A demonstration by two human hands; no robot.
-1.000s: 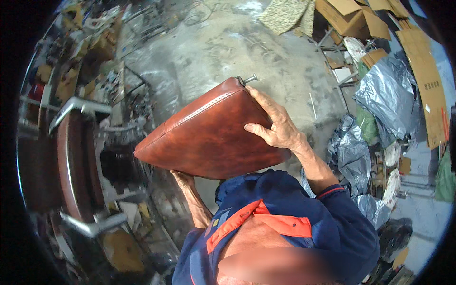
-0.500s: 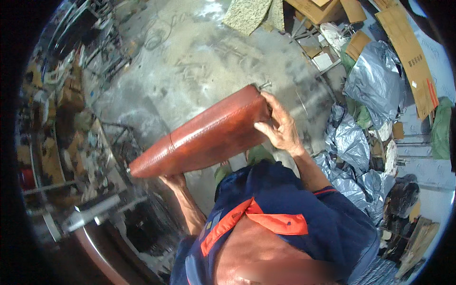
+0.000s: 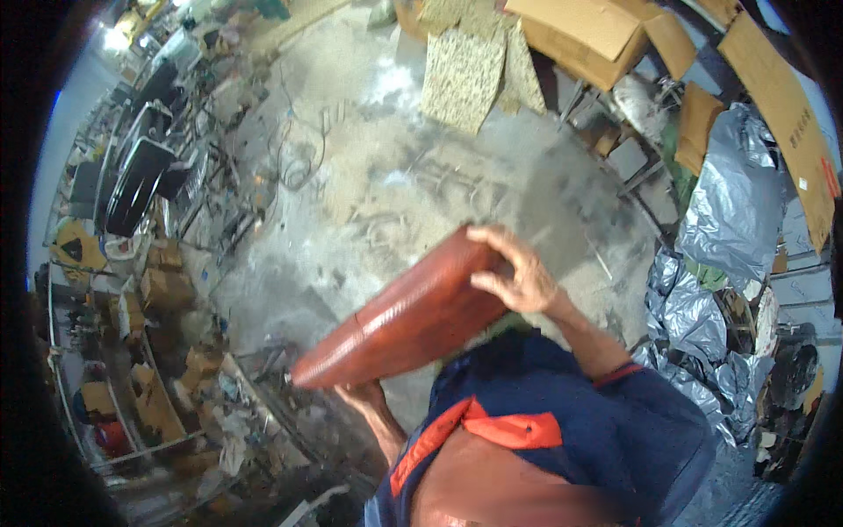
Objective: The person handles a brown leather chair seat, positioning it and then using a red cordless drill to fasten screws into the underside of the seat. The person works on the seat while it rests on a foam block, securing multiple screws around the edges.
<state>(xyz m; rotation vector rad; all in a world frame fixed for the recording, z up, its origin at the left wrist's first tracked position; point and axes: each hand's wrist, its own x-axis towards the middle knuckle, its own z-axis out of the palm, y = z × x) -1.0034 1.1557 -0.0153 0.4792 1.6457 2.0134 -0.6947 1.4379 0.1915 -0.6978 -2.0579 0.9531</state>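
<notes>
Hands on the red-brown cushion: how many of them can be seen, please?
2: the right hand on the upper right end of the red-brown cushion, and the left hand at its lower edge, toward the left end, partly hidden by it.

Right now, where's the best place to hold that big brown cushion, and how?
Probably near both ends. The right hand can clasp the upper right end from the right, thumb and fingers spread. The left hand can support the near edge from below, toward the left end. The brown cushion is long, thick and slanted, so one hand alone might let it tip.
</notes>
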